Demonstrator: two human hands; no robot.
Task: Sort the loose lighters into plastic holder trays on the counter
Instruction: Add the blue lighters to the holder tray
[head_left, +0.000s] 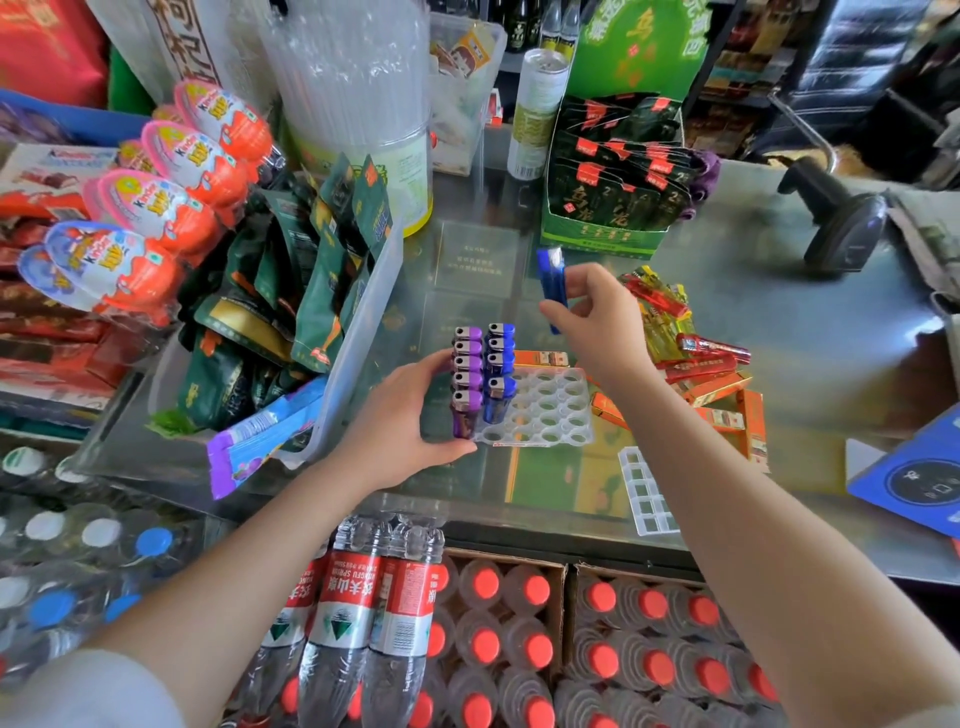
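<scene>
Standing upright in a clear plastic holder tray (550, 415) on the glass counter (779, 332) are two rows of lighters: five purple lighters (466, 379) along the tray's left edge and four blue ones (500, 369) in the next column, each with a shiny metal hood and a translucent, glossy body. The tray is a thin moulded sheet pierced by a grid of rounded holes, most of them unfilled to the right of the blue row. The left hand (415, 421) is cupped against the tray's left side, fingers curled round the purple row and thumb along the near edge, steadying it. The right hand (597, 317) is raised above the tray and pinches a single blue lighter (552, 283) between thumb and fingertips, held nearly upright with its metal top uppermost. Just to the right of that hand a loose heap of red and yellow lighters (670, 317) lies flat on the glass, their bodies see-through and printed with labels. Orange cardboard boxes (727, 395) are scattered near and beside the tray's right side. A second clear tray (647, 491), long and narrow with square cells, rests near the counter's front edge. Shrink-wrapped water bottles (374, 597) with red labels stand below the counter.
</scene>
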